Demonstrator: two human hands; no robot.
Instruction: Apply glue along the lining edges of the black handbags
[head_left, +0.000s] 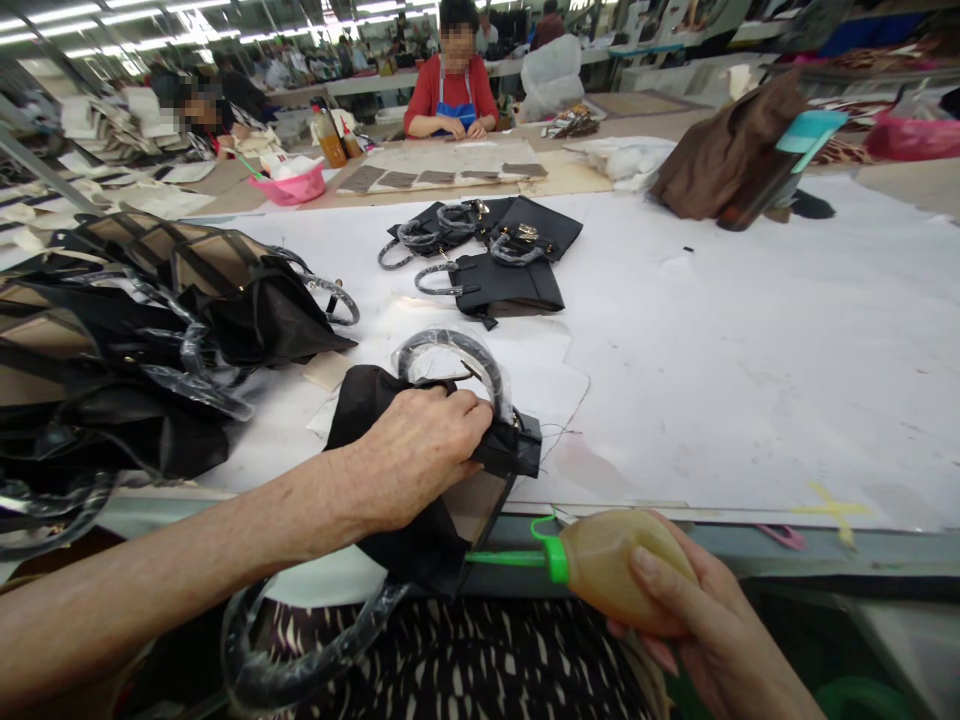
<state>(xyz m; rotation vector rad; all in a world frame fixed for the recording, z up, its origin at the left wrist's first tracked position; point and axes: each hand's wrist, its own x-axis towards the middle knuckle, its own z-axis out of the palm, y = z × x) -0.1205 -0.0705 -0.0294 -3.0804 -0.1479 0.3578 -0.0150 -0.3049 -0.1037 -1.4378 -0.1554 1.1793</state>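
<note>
My left hand (420,450) grips the top edge of a black handbag (375,400) that hangs over the near table edge, fingers closed on the fabric beside its plastic-wrapped handle (457,352). My right hand (690,620) is wrapped round a soft yellowish squeeze bottle (607,565). Its green nozzle (510,558) points left and touches the bag's lower flap. A second wrapped handle (300,660) of the bag hangs below the table over my patterned lap.
A heap of black bags (135,330) fills the left of the white table (750,350). Three finished bags (495,260) lie in the middle. A brown cloth (720,150) and a teal-capped bottle (780,165) sit far right. A person in red (452,90) works opposite.
</note>
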